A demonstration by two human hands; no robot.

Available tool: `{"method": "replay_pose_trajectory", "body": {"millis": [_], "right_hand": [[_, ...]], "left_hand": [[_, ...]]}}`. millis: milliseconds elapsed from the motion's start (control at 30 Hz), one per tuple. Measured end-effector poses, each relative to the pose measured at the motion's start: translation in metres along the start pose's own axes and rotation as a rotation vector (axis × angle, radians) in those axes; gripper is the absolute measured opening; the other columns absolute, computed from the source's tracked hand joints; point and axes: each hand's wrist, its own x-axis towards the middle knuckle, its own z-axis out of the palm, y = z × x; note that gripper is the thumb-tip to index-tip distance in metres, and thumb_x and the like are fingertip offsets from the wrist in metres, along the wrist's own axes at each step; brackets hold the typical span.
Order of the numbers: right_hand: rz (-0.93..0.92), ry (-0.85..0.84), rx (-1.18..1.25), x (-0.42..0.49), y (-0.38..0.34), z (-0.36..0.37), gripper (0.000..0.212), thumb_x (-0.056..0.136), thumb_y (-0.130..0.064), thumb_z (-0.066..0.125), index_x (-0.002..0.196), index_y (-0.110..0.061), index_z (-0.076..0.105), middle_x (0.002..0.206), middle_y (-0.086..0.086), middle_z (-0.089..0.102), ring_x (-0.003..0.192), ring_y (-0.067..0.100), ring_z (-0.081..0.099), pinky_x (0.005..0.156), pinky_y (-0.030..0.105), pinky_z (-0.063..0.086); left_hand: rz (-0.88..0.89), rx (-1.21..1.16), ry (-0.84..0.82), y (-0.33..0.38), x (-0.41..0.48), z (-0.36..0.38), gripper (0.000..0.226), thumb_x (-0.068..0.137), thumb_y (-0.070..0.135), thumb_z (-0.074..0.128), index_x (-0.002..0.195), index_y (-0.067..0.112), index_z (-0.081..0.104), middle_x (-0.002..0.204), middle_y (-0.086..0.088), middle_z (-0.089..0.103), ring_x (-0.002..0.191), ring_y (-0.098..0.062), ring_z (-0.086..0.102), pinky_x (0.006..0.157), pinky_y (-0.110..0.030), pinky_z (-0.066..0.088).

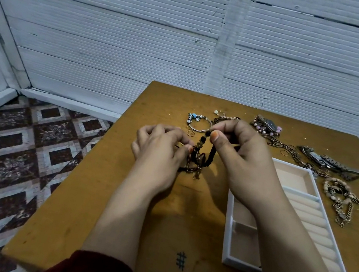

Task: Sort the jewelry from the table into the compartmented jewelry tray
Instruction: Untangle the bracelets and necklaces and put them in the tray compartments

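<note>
Left grip [158,153] and right grip [242,156] pinch the tangled beaded bracelet [210,157].

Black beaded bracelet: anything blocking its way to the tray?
No object does. The black beaded bracelet, pinched by the right hand, with the left hand on the chain snagged in it, hangs just left of the tray; only the right forearm overlies its left compartments.
</note>
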Motion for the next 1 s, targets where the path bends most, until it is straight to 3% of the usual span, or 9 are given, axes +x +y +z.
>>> {"method": "replay_pose_trajectory", "body": {"millis": [200,500,600,700,767,900,1000], "right_hand": [[0.083,-0.093,-0.109,-0.007,0.002,-0.001,0.007,0.094,-0.018,0.057,0.090,-0.021,0.061,0.080,-0.005,0.062,0.069,0.007,0.056,0.064,0.023,0.046],[0.185,-0.240,-0.264,-0.012,0.010,-0.005,0.004,0.092,-0.019,0.058,0.090,-0.021,0.061,0.071,-0.010,0.056,0.056,-0.006,0.049,0.053,0.012,0.036],[0.196,-0.259,-0.294,-0.013,0.011,-0.005,0.004,0.091,-0.019,0.059,0.089,-0.021,0.061,0.073,-0.009,0.057,0.061,-0.001,0.051,0.057,0.016,0.038],[0.203,-0.263,-0.320,-0.014,0.011,-0.006,0.004,0.089,-0.019,0.061,0.088,-0.023,0.062,0.075,-0.009,0.060,0.063,0.000,0.053,0.057,0.015,0.040],[0.196,-0.257,-0.367,-0.014,0.010,-0.007,0.005,0.088,-0.020,0.062,0.087,-0.025,0.062,0.074,-0.011,0.061,0.065,0.000,0.055,0.061,0.018,0.043],[0.153,-0.262,-0.515,-0.013,0.009,-0.006,0.013,0.089,-0.024,0.059,0.099,-0.029,0.067,0.080,-0.011,0.067,0.087,0.018,0.061,0.081,0.038,0.050],[0.135,-0.268,-0.612,-0.015,0.005,-0.006,0.016,0.091,-0.027,0.056,0.100,-0.031,0.068,0.089,-0.006,0.070,0.096,0.022,0.058,0.084,0.038,0.048]], "left_hand": [[-0.016,-0.008,0.056,0.001,0.001,-0.004,0.006,0.092,0.038,0.054,0.089,0.042,0.057,0.124,0.011,0.049,0.120,-0.014,0.023,0.088,-0.026,0.013],[-0.004,-0.071,0.122,0.004,0.001,-0.015,0.006,0.093,0.037,0.052,0.090,0.042,0.054,0.109,0.013,0.046,0.121,-0.016,0.027,0.086,-0.027,0.015],[0.024,-0.120,0.185,0.005,0.002,-0.017,0.010,0.093,0.033,0.053,0.090,0.042,0.054,0.113,0.009,0.055,0.120,-0.021,0.032,0.090,-0.030,0.023],[0.051,-0.198,0.231,0.006,0.002,-0.019,0.011,0.093,0.031,0.054,0.090,0.041,0.055,0.113,0.006,0.059,0.121,-0.023,0.037,0.100,-0.042,0.032],[0.064,-0.228,0.262,0.005,0.003,-0.021,0.012,0.092,0.030,0.054,0.089,0.042,0.055,0.110,0.005,0.061,0.120,-0.024,0.041,0.101,-0.048,0.035],[0.100,-0.260,0.283,0.002,0.005,-0.022,0.014,0.091,0.032,0.054,0.085,0.045,0.053,0.105,0.005,0.064,0.114,-0.026,0.050,0.097,-0.051,0.040],[0.108,-0.280,0.291,0.002,0.006,-0.024,0.010,0.086,0.040,0.049,0.081,0.048,0.052,0.103,0.007,0.064,0.111,-0.027,0.053,0.096,-0.052,0.041]]}}
